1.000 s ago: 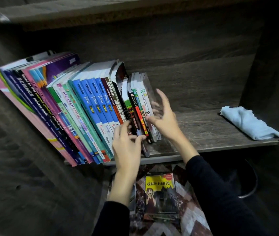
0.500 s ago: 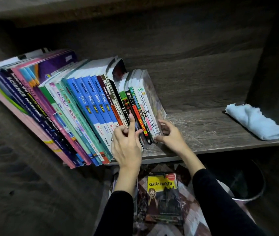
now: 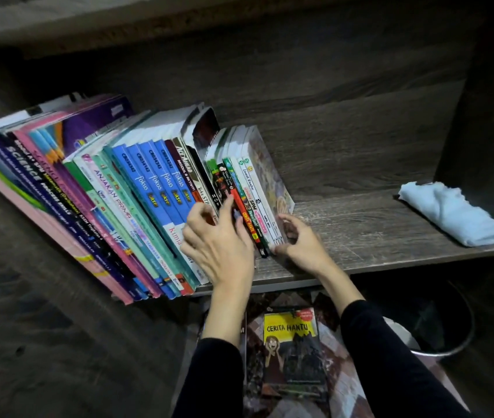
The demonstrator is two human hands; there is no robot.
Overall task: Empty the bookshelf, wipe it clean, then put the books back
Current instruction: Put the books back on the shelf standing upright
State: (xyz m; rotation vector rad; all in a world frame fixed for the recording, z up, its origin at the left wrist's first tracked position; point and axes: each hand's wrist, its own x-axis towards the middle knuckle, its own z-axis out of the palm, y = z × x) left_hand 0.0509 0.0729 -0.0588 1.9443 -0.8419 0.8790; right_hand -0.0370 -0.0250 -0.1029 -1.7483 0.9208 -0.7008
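We face a dark grey wood-grain bookshelf (image 3: 375,236) with its back panel and right side wall in shadow. On the left half of the shelf board stands a row of colourful textbooks (image 3: 137,200), all leaning to the left, with four blue spines side by side near its right end. Just right of them, a clutch of small thin paperbacks (image 3: 254,182) leans the same way and ends the row.

Our left hand (image 3: 221,248) lies against the lower spines where the textbooks meet the paperbacks. Its fingers are loosely bent, the forefinger is stretched up along a dark spine, and it grips nothing. Our right hand (image 3: 303,245) is curled round the bottom right end of the paperbacks, thumb at the spines and fingers on the outer cover.

Well apart, at the right end of the board, lies a light blue folded cloth (image 3: 450,218). Below the shelf, between our black sleeves, a yellow-covered book (image 3: 291,342) rests face up on a patterned mat (image 3: 345,396). A round dark bin (image 3: 450,327) stands to its right.
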